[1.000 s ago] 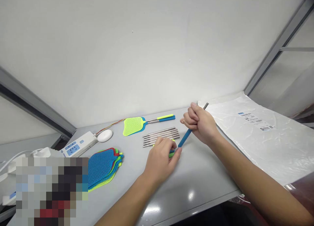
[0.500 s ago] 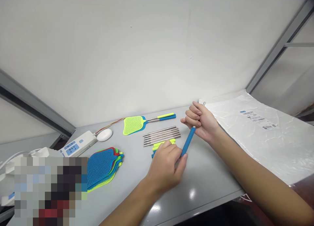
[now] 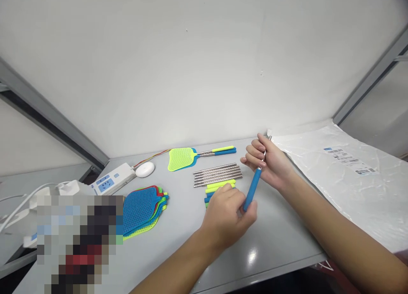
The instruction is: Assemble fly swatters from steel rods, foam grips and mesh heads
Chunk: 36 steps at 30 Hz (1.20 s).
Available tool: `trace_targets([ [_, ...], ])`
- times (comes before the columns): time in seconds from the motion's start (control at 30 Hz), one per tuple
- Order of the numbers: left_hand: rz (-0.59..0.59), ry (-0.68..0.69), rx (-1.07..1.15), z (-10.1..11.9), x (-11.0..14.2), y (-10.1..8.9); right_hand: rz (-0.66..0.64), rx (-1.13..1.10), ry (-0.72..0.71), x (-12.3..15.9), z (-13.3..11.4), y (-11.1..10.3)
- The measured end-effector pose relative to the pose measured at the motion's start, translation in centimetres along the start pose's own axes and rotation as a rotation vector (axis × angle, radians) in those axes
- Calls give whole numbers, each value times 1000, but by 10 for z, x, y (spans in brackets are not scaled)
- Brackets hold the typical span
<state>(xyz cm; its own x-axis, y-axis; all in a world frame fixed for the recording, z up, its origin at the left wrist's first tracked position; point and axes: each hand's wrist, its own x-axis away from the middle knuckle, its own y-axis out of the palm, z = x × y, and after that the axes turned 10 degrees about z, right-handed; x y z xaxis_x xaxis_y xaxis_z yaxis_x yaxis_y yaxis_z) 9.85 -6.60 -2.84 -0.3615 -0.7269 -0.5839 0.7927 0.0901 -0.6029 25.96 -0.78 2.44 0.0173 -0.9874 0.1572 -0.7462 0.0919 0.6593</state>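
The left grip (image 3: pixel 228 215) holds a blue handle (image 3: pixel 253 189), the right grip (image 3: pixel 270 161) its metal rod (image 3: pixel 264 155).

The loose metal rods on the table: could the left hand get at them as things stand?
Probably not without letting go: the left hand grips the blue handle by its lower end, though the metal rods lie uncovered just beyond.

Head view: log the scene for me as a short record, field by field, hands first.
Left hand: closed on lower end of blue grip
Right hand: curled round metal rod at the blue grip's upper end
Middle: row of metal rods; loose grips, partly hidden by left hand
Far side: yellow-green swatter overlapping blue swatter
Left side: stacked swatter heads, power strip, white disc
Right side: white plastic sheeting
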Motion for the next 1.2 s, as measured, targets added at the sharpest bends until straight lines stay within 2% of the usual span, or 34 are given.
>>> trace_targets([
  [0.27, -35, -3, -15, 3, 3, 1, -10, 67, -39, 6, 0, 5],
  [0.5, 109, 11, 28, 2, 4, 5, -49, 31, -58, 9, -5, 9],
  [0.7, -13, 22, -29, 6, 2, -3, 1, 37, -172, 0, -11, 0],
  [0.9, 4, -60, -32, 2, -2, -8, 35, 246, -483, -9, -12, -12],
  [1.03, 41, -82, -27, -3, -4, -10, -38, 407, -526, -3, 2, -6],
  [1.2, 90, -95, 2, -8, -6, -13, -93, 553, -513, 4, 11, -2],
])
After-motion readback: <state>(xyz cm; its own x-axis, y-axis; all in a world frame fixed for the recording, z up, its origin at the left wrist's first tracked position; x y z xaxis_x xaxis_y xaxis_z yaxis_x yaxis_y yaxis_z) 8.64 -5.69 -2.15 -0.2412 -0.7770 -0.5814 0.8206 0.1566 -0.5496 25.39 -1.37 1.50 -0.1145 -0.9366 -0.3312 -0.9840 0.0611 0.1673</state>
